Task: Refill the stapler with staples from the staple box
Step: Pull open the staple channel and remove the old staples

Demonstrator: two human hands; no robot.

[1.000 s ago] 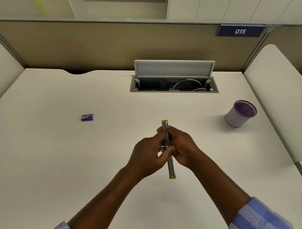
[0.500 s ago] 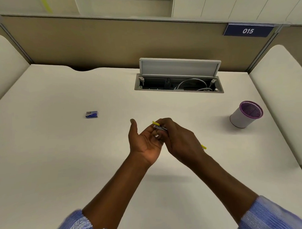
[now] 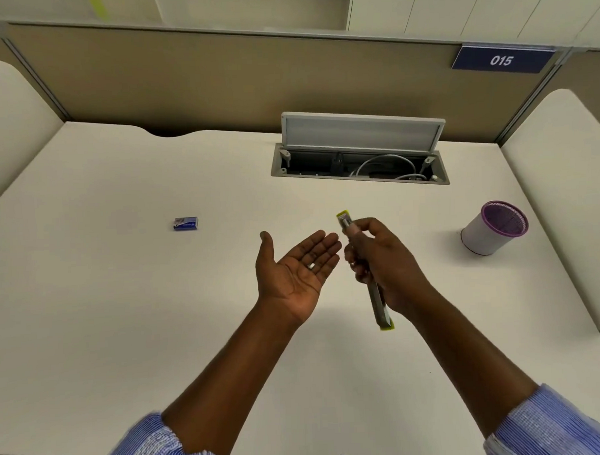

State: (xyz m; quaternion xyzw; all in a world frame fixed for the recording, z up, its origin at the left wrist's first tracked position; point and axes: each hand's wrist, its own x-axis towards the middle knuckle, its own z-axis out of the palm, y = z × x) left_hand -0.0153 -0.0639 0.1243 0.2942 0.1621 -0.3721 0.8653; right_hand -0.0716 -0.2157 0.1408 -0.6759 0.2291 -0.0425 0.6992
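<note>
R hand (image 3: 381,265) grip closed round the stapler (image 3: 364,269), long axis running away-to-near, yellow tips both ends. L hand (image 3: 293,271) open, palm up, a small silvery bit on it. Staple box (image 3: 186,223) sits on desk (image 3: 125,318), well apart, to the left: L hand nearer.

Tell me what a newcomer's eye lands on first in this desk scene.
First the two bare hands at the centre: the left hand lies open, palm up, with a tiny silvery piece on it, and the right hand grips a long, slim, grey metal stapler with yellow-green ends. Next, the small blue staple box alone at left on the white desk, and the white cup with a purple mesh rim at right.
</note>
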